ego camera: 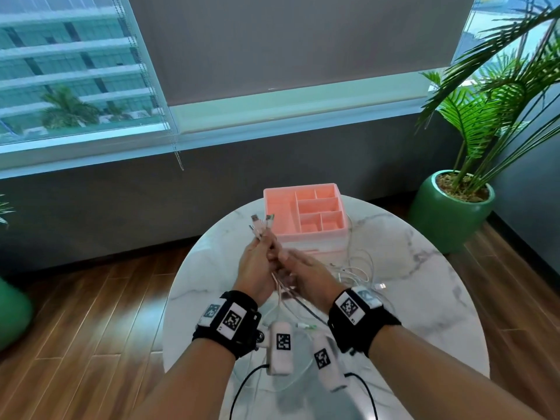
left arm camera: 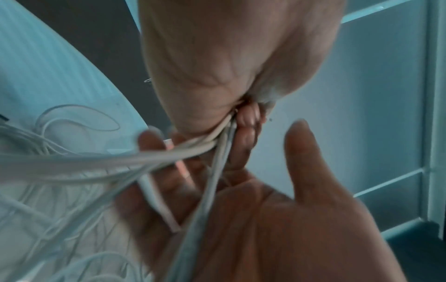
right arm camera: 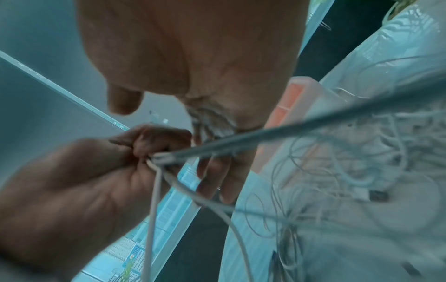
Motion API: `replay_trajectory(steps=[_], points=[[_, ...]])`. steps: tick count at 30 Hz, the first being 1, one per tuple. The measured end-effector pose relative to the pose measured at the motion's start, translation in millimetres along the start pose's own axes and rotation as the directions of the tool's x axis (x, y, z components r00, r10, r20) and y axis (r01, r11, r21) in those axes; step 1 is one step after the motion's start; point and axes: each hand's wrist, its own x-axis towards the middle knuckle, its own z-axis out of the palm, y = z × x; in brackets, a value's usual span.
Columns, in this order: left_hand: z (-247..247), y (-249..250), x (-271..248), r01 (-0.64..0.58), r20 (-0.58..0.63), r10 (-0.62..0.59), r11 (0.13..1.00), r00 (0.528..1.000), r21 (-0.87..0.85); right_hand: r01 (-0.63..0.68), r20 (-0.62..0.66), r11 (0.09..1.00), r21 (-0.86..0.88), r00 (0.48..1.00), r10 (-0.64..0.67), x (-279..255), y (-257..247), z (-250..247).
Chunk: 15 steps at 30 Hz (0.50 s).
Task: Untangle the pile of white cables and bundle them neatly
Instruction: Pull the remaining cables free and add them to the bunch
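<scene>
My left hand (ego camera: 257, 259) grips a bunch of white cables (ego camera: 274, 256) in a fist above the table, and their plug ends (ego camera: 260, 222) stick up out of it. In the left wrist view the left hand (left arm camera: 217, 66) clamps the strands (left arm camera: 120, 162), which fan out below it. My right hand (ego camera: 300, 271) lies against the bunch just under that fist. Its fingers and thumb are spread (left arm camera: 265, 219) and strands run across them. The right wrist view shows the left fist (right arm camera: 84, 181) and the right hand's fingers (right arm camera: 212, 181) behind the taut strands (right arm camera: 241, 141).
The rest of the cables lie in a loose tangle (ego camera: 354, 271) on the round marble table (ego camera: 409, 298), right of my hands. A pink compartment box (ego camera: 306, 234) stands at the table's far edge. A potted palm (ego camera: 451, 213) stands on the floor at the right.
</scene>
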Motion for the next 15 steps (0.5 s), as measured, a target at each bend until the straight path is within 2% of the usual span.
replay_trajectory(steps=[2,4,8,11,15], points=[[-1.0,4.5,1.4,-0.025,-0.008,0.024,0.996,1.0,-0.081,-0.039,0.098,0.998,0.048,0.995,0.034,-6.4,13.5,2.5],[-5.6,9.1,4.4,-0.054,-0.017,0.053,0.993,0.998,-0.108,-0.05,0.145,0.999,0.021,0.988,0.046,-9.0,24.0,-2.8],[-23.5,11.9,6.7,-0.074,-0.033,0.07,0.984,0.997,-0.161,-0.053,0.091,0.967,-0.247,0.993,0.077,-12.4,23.2,-26.9],[-30.7,8.2,5.8,-0.094,-0.094,0.078,0.979,0.993,-0.182,0.006,0.068,0.88,-0.475,0.997,0.03,-14.4,12.6,-45.3],[-29.4,23.4,11.2,-0.147,-0.159,0.103,0.942,0.982,-0.302,-0.004,0.04,0.859,-0.512,0.999,0.028,-18.5,11.5,-65.7]])
